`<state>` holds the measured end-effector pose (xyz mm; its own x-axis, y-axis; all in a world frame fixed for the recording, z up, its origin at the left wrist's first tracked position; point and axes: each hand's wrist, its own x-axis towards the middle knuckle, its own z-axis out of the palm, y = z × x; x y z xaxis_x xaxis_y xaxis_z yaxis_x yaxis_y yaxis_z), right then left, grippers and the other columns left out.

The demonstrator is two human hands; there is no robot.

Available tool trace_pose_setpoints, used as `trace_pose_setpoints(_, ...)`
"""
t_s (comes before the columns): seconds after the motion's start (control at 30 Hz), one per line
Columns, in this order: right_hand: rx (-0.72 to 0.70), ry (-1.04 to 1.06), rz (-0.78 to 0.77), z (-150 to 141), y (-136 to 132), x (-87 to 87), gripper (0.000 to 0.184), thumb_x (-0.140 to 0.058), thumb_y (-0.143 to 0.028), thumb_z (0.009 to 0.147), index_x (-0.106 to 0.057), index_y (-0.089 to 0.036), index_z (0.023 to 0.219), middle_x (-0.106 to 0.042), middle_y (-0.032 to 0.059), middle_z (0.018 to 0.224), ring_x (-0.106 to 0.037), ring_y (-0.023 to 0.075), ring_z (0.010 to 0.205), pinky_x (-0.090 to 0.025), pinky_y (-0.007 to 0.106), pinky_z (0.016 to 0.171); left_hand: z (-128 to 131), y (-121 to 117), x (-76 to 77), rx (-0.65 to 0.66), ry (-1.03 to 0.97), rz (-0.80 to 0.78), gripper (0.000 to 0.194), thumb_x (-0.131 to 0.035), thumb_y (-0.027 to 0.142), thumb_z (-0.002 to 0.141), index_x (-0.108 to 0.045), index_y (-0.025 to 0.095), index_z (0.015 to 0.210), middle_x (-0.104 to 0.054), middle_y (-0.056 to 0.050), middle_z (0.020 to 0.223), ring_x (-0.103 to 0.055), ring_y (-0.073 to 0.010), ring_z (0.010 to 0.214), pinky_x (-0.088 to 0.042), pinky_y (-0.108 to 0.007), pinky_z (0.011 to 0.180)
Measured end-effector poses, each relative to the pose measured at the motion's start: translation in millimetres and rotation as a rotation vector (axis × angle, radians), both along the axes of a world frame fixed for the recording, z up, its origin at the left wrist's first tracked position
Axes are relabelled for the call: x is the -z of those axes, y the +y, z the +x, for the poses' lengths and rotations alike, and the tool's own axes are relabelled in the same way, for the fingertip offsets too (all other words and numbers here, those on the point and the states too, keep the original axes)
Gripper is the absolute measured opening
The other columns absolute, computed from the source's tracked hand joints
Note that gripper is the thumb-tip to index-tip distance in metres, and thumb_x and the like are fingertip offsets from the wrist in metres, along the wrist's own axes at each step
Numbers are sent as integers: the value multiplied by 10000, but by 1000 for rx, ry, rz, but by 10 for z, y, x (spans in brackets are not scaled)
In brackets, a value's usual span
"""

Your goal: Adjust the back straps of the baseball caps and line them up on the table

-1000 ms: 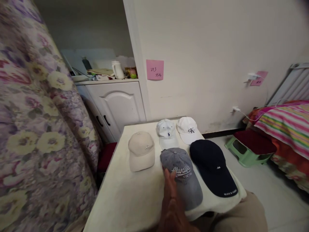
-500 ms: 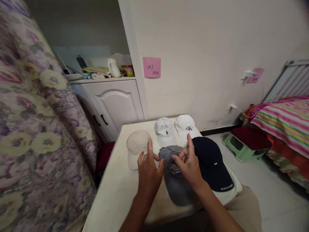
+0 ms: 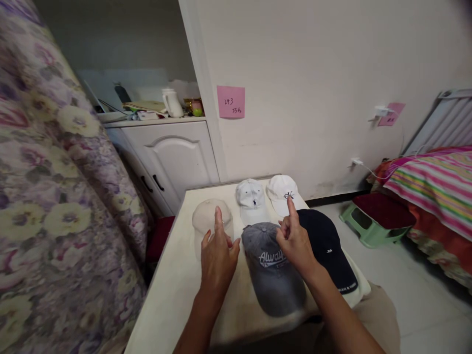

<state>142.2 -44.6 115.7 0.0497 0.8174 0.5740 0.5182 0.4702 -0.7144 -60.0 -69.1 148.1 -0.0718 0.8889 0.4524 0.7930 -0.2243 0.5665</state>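
Observation:
My left hand (image 3: 218, 260) is raised over the table (image 3: 173, 290), its index finger stretched out and thumb apart, holding nothing. Behind it sits a beige cap (image 3: 204, 214), partly covered by the hand. My right hand (image 3: 298, 246) also points with its index finger, other fingers curled and no object in it. It hides part of a grey cap (image 3: 276, 290) with white lettering and part of a navy cap (image 3: 328, 253). At the back stand a pale cap (image 3: 249, 194) with a small dark emblem and a white cap (image 3: 279, 185) with black letters.
A flowered curtain (image 3: 70, 211) hangs on the left beside a white cabinet (image 3: 177, 152). On its shelf is a white jug (image 3: 172, 103). To the right are a green stool (image 3: 372, 236) with a dark red top and a striped bed (image 3: 438, 172).
Both hands have moved apart: the left one to the left, the right one slightly right. More of the grey cap's lettering shows. The caps have stayed in place.

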Motion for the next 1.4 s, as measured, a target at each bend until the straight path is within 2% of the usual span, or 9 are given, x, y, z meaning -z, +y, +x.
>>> trace_pose_setpoints(0.53,-48,95,-41,-65,-8,25,770,-505,-176,847,-153,-195,1532,-428,-64,666,-465,138,558,-513,317,713,-81,20,98,-7,-111,-61,868,-604,250,821,-122,213,1542,-575,24,718,-588,-229,766,-446,-403,842)
trace_pose_setpoints(0.6,-103,138,-86,-181,-96,84,650,-525,-213,861,-313,-199,1475,-470,-46,677,-499,150,591,-493,299,675,-156,0,247,7,-241,-109,754,-577,270,845,-227,231,1512,-618,2,816,-610,-218,820,-453,-384,843)
trace_pose_setpoints(0.7,-270,165,-267,-503,-307,335,401,-552,-235,852,-558,-214,1253,-546,-17,703,-534,157,610,-454,276,600,-356,-65,698,-3,-564,-202,631,-639,291,796,-427,182,1380,-655,-40,929,-635,-216,915,-452,-377,914)
trace_pose_setpoints(0.8,-454,208,-473,-909,-543,777,266,-548,-189,825,-621,-189,1081,-548,-32,646,-541,148,591,-428,263,587,-574,-214,1237,-107,-1009,-330,602,-747,276,690,-512,145,1229,-691,-82,947,-669,-231,924,-488,-370,903)
trace_pose_setpoints(0.9,-532,230,-603,-1219,-709,1241,243,-527,-145,803,-607,-172,1030,-542,-50,601,-526,131,549,-404,238,555,-698,-378,1547,-201,-1384,-316,516,-755,184,693,-520,169,1153,-710,-107,1000,-696,-218,942,-511,-370,916)
trace_pose_setpoints(1.07,-552,189,-532,-1356,-781,1599,228,-526,-162,830,-608,-178,1042,-601,-15,663,-568,146,603,-426,241,587,-745,-273,1496,-166,-1772,-349,332,-612,1,771,-577,140,1070,-734,-136,992,-713,-202,967,-542,-327,907)
trace_pose_setpoints(1.17,-556,201,-537,-1338,-784,1608,185,-526,-196,847,-608,-186,1013,-587,-16,659,-556,143,581,-424,236,564,-766,21,1447,-125,-1956,-350,240,-510,19,839,-617,121,1028,-742,-126,922,-727,-202,902,-570,-334,859)
trace_pose_setpoints(1.3,-581,229,-567,-1332,-805,1596,162,-511,-204,856,-592,-184,995,-564,-23,641,-532,135,563,-418,227,532,-763,362,1480,-95,-2033,-243,362,-413,20,896,-577,146,1194,-746,-112,1009,-723,-168,920,-573,-304,861)
trace_pose_setpoints(1.4,-595,279,-599,-1337,-810,1592,153,-504,-245,878,-585,-183,992,-567,-18,651,-528,130,558,-418,218,508,-753,436,1502,-64,-2067,-194,457,-424,-1,894,-514,165,1310,-743,-104,1072,-722,-163,942,-575,-283,860)
